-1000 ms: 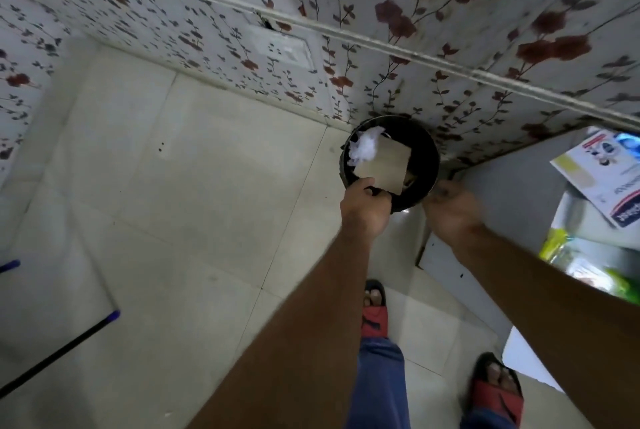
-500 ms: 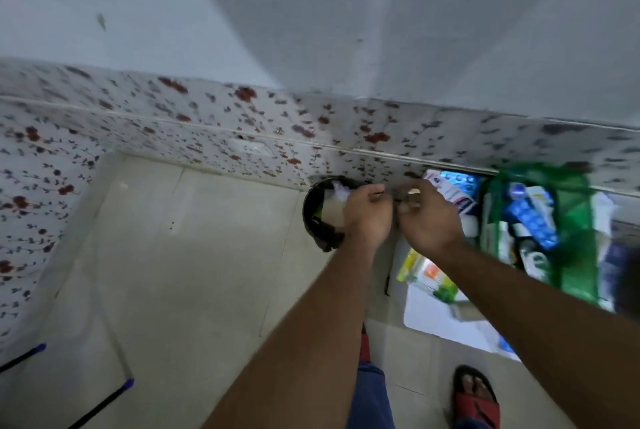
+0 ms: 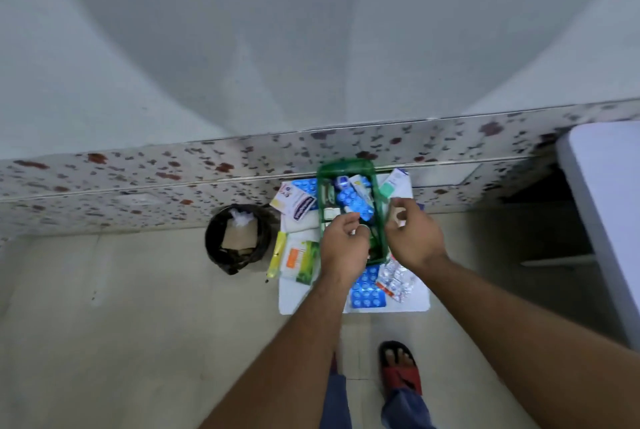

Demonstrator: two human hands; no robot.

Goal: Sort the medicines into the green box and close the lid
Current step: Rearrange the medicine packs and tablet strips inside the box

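Box point(image 3: 346, 168) between both hands' grips

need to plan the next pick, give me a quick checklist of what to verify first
1. green box open, lid off: ok.
2. Room left inside the box: cannot tell, already crowded.
3. Medicines outside the box: not ok; blue blister pack, silver strips, green-orange carton lie on the white table.
4. left hand empty: cannot tell.
5. right hand empty: cannot tell.
6. Lid in sight: not ok.
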